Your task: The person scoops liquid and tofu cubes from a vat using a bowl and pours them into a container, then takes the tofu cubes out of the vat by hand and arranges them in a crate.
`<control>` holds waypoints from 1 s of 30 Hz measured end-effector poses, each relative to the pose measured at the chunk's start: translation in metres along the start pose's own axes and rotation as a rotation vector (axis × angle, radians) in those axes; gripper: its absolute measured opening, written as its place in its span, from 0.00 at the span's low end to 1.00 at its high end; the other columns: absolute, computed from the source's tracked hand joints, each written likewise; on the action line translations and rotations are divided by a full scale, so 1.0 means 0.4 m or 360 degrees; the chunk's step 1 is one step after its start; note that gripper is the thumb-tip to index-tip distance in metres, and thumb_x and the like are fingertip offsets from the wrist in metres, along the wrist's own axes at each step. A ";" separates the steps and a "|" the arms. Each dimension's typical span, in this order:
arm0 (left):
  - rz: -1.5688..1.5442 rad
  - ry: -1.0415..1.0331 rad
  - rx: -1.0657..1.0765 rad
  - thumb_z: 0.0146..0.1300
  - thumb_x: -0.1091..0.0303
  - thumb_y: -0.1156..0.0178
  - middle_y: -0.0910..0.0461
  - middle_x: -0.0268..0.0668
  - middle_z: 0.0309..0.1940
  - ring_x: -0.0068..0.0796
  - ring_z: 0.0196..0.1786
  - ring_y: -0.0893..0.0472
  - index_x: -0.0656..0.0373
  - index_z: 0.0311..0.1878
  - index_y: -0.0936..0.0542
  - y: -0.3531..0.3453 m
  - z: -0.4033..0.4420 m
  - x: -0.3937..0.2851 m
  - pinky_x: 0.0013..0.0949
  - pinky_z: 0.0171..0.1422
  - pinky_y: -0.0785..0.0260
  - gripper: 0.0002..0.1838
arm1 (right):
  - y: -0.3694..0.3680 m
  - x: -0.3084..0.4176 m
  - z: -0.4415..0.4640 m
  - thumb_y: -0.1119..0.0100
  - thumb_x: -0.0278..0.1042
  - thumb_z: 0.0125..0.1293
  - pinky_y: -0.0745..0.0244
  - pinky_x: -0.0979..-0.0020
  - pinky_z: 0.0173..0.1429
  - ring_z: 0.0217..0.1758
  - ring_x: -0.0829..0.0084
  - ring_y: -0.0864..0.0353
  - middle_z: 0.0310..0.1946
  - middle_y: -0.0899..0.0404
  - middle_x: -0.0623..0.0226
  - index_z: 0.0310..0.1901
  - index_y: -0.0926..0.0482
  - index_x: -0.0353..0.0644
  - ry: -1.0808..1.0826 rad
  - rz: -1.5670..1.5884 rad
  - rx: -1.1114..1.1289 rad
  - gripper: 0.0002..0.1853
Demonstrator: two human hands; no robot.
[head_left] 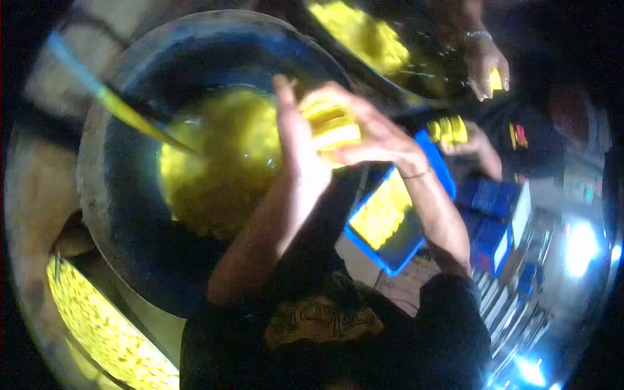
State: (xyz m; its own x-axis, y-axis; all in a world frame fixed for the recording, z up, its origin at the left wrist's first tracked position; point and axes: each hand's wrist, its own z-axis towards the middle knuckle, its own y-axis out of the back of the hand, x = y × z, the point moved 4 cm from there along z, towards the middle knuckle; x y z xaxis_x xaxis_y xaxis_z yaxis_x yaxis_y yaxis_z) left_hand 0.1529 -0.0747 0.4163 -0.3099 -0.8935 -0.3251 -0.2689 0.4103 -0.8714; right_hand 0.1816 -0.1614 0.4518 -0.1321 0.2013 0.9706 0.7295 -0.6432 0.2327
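Note:
My right hand [383, 133] is curled around a stack of small yellow blocks [335, 130], its fingers over the top and its thumb along the lower side. My left hand [296, 133] stands beside the stack, fingers stretched upward, its palm side towards the blocks; whether it bears any of their weight I cannot tell. Both hands are over the right side of a large dark round vat [123, 214]. Yellow pieces [227, 156] lie in cloudy liquid inside it. Right of the vat, below my right wrist, is a blue crate [390, 268] with yellow blocks [380, 211] in rows.
A long blue-and-yellow handle [97, 91] leans into the vat. Another vessel with yellow pieces [361, 39] is at the top, near a co-worker's hands [487, 65] holding yellow blocks. A container of yellow pieces [104, 322] is at lower left; stacked blue crates [484, 221] stand right.

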 end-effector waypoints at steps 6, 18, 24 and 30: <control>0.1488 -0.0142 0.0388 0.64 0.35 0.50 0.50 0.57 0.71 0.51 0.73 0.48 0.65 0.70 0.45 -0.158 -0.061 0.276 0.50 0.74 0.55 0.45 | 0.094 -0.100 -0.568 0.34 0.42 0.45 0.27 0.69 0.58 0.55 0.69 0.25 0.54 0.26 0.60 0.60 0.33 0.39 -0.0047 0.0910 -0.1014 0.38; 0.3042 -0.1186 0.0397 0.57 0.56 0.32 0.46 0.52 0.71 0.51 0.73 0.45 0.57 0.72 0.43 0.060 -0.023 0.252 0.49 0.75 0.53 0.44 | -0.283 -0.967 -1.165 0.50 0.59 0.68 0.27 0.62 0.60 0.56 0.64 0.26 0.53 0.24 0.59 0.62 0.29 0.43 -0.1808 0.0486 -0.1462 0.30; 0.2789 -0.1102 0.0271 0.57 0.56 0.32 0.44 0.58 0.68 0.56 0.72 0.44 0.66 0.70 0.44 0.053 -0.028 0.201 0.47 0.76 0.53 0.44 | -0.353 -1.110 -1.065 0.44 0.50 0.66 0.27 0.66 0.56 0.51 0.65 0.24 0.49 0.23 0.60 0.59 0.27 0.42 -0.2034 -0.0646 -0.0702 0.25; 0.2678 -0.1217 -0.0275 0.57 0.58 0.31 0.32 0.42 0.62 0.38 0.62 0.30 0.53 0.65 0.32 0.212 -0.022 -0.097 0.39 0.64 0.36 0.33 | -0.230 -1.020 -1.024 0.39 0.41 0.64 0.26 0.69 0.51 0.46 0.67 0.22 0.44 0.21 0.62 0.55 0.26 0.40 -0.1784 -0.0446 -0.0815 0.21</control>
State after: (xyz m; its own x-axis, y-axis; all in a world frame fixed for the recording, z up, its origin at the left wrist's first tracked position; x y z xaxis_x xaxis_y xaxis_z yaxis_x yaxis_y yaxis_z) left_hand 0.1341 -0.0035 0.3583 0.0987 0.5660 -0.8185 -0.2461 0.8108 0.5310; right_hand -0.1066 -0.4869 0.0599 0.5831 0.7295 0.3575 0.3926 -0.6383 0.6622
